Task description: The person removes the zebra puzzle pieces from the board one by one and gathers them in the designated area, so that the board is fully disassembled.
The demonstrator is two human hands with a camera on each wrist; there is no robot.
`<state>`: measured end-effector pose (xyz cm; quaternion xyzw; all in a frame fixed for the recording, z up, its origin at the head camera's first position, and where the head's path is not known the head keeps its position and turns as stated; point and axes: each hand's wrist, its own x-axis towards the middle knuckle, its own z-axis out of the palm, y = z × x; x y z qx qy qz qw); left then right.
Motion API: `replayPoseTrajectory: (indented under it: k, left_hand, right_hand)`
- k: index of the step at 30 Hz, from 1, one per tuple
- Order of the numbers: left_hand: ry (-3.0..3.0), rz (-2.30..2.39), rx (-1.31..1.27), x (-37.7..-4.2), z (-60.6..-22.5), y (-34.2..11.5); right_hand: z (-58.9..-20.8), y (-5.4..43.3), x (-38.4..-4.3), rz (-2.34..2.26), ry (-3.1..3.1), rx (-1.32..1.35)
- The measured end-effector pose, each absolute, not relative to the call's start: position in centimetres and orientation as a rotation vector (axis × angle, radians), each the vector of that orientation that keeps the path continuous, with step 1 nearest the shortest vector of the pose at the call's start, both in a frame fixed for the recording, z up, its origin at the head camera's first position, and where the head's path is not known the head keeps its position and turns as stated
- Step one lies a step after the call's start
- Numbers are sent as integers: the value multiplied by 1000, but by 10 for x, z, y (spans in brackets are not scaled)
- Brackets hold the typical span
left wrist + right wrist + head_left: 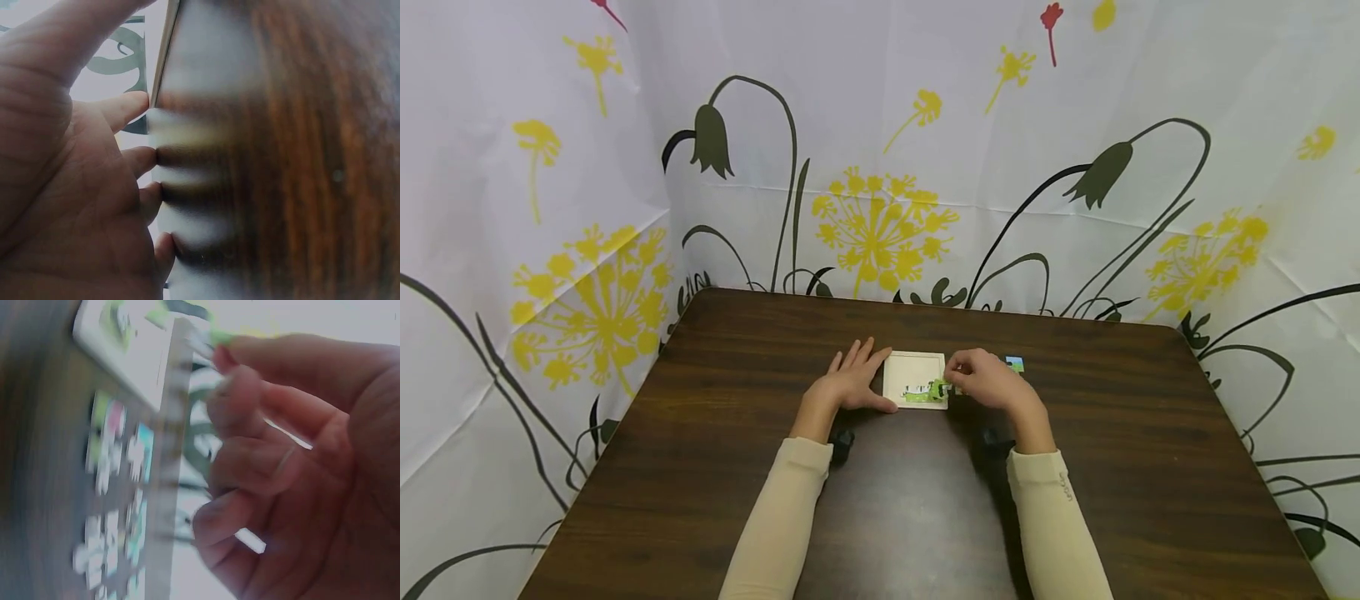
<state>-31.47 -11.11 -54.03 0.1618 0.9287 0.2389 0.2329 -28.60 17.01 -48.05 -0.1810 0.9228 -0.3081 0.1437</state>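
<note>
A small pale wooden puzzle tray (914, 368) lies on the table. Green and white jigsaw pieces (916, 397) cover part of its lower side. My left hand (850, 383) has its fingers spread, with thumb and forefinger touching the tray's left edge. In the left wrist view, its fingertips (145, 159) rest on the tabletop. At the tray's right side, my right hand (988, 379) pinches a jigsaw piece (220, 339) between thumb and forefinger. That piece looks green and whitish; blur and the fingertips hide its shape.
Several loose jigsaw pieces (106, 434) lie right of the tray, mostly hidden by the right hand in the head view; one blue piece (1015, 363) shows beyond it. The dark wooden table (737, 375) ends at a flower-patterned curtain (865, 125). Dark devices (842, 446) sit beneath both wrists.
</note>
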Motion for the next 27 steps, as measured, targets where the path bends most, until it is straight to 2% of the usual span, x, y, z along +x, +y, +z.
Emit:
replayPoseTrajectory:
  k: [8,27]
  left_hand:
    - [2534,657,433,-315,-540,-110]
    - [2535,661,420,-315,-541,-110]
  right_hand:
    - [-487,198,-287,-780,2582,-381]
    - [-490,191,-281,-806,2472,-351]
